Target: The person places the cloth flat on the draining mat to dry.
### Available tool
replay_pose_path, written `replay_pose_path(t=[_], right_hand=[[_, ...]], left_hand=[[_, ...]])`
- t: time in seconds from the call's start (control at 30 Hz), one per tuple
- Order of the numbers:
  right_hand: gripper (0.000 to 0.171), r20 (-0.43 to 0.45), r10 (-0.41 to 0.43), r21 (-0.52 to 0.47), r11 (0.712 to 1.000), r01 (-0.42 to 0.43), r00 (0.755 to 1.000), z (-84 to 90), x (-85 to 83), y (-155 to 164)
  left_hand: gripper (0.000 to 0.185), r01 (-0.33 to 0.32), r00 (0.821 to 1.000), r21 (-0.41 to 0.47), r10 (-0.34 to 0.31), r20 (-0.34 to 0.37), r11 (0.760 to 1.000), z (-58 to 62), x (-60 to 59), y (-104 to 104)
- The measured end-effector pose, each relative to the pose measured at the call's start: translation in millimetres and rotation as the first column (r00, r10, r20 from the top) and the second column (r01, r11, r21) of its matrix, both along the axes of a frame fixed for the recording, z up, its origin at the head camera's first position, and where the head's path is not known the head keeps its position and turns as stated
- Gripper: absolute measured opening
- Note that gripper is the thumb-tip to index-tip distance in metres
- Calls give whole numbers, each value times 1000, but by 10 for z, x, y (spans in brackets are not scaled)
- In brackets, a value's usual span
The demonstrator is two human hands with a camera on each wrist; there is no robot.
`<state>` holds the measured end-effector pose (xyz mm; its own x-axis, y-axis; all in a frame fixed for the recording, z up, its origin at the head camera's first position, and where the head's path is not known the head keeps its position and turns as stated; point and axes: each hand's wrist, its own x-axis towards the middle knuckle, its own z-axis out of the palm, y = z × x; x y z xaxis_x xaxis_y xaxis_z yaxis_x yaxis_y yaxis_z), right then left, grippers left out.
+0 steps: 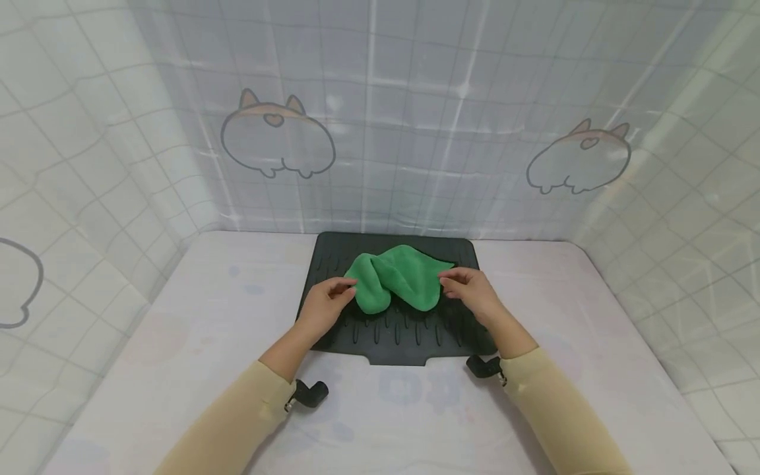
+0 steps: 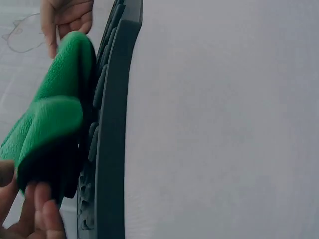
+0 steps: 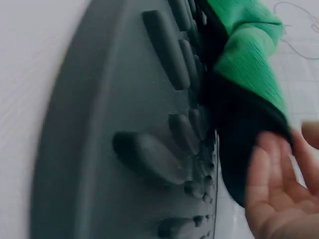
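Observation:
A green cloth (image 1: 410, 277), rumpled with a fold down its middle, is held over a black ridged mat (image 1: 398, 349). My left hand (image 1: 323, 307) pinches its left edge between thumb and fingers. At the opposite edge, near a pointed corner, my right hand (image 1: 475, 293) pinches it too. The left wrist view has the green cloth (image 2: 52, 119) bulging between both hands, with a dark underside. In the right wrist view, fingers (image 3: 274, 169) lie against the dark underside below the green face.
The mat lies on a pale patterned tabletop (image 1: 208, 369), its tab facing me. A white grid-patterned curtain (image 1: 415, 119) with cartoon animal outlines stands behind it, and similar sheets flank both sides. A small black device (image 1: 311, 394) sits at each wrist.

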<state>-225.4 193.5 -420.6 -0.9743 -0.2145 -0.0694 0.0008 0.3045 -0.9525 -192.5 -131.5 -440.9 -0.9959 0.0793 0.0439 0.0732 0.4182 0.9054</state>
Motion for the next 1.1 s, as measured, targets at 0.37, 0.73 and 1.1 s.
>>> replay_pose_path(t=[0.37,0.73,1.1], right_hand=[[35,-132,-197,-141,974,178,972,61,-13,32],[40,-199,-292,-259,936,237,935,306,-31,159],[40,-169,-308,-323,915,243,936,448,-48,299]], left_hand=[[30,-100,992,107,107,-65,989,112,-23,-79],[30,-122,983,123,137,-125,985,259,-39,-220],[30,-154,974,125,171,-147,980,387,-24,-385]])
